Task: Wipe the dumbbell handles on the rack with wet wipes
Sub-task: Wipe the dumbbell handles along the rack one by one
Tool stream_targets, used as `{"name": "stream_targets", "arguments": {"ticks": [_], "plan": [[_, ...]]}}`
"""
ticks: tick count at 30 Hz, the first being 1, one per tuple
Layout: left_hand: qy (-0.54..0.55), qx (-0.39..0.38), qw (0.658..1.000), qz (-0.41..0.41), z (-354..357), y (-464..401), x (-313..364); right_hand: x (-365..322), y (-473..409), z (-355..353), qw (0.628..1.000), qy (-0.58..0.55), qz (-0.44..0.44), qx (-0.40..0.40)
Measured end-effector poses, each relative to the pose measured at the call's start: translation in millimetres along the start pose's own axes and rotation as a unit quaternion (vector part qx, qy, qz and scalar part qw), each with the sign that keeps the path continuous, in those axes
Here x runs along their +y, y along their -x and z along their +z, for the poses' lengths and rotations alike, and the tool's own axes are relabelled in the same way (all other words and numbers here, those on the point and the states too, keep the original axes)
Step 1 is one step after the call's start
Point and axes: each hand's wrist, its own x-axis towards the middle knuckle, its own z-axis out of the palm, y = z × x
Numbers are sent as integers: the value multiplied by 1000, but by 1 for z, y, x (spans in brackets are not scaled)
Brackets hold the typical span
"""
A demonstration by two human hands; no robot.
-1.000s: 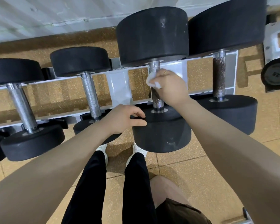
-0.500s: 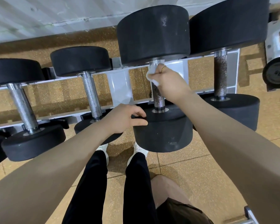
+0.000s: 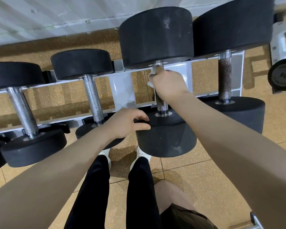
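Dumbbell handle point(image 3: 162, 103) upper end wrapped by right hand point(image 3: 168, 84) clutching wipe point(image 3: 151, 83); left hand point(image 3: 125, 123) braces near head edge.

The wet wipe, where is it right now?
In the head view, the wet wipe is bunched in the right hand, wrapped round the far end of the handle of the third dumbbell from the left, just under its far weight.

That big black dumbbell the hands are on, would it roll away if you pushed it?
Probably not easily. The big black round-ended dumbbell looks heavy, with thick ends, and sits across the white metal rack rails. The left hand also steadies its near end. On flat floor it might roll.
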Motion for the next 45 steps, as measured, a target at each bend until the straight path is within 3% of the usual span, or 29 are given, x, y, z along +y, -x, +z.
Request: {"name": "stream_targets", "arguments": {"ticks": [7, 14, 17, 22, 30, 37, 39, 42, 45], "plan": [[-5, -6, 1000, 0, 0, 1, 1, -21, 28, 18, 990, 7, -5, -142], [3, -1, 1000, 4, 1, 1, 0, -16, -5, -5, 999, 31, 21, -6], [12, 6, 1000, 6, 2, 1, -2, -18, 5, 6, 999, 45, 8, -23], [10, 7, 1000, 10, 4, 0, -4, -30, 27, 20, 992, 21, -2, -125], [16, 10, 1000, 1, 3, 1, -2, 13, 0, 3, 999, -32, 36, 0], [12, 1, 1000, 7, 0, 1, 0, 39, 37, 46, 976, -165, -91, -113], [9, -2, 1000, 9, -1, 0, 0, 44, 36, 45, 963, -252, -93, -30], [11, 0, 1000, 7, -1, 0, 1, 50, 15, 46, 897, -409, 16, 166], [12, -1, 1000, 2, 0, 0, 1, 47, 4, 53, 855, -482, 67, 180]]}}
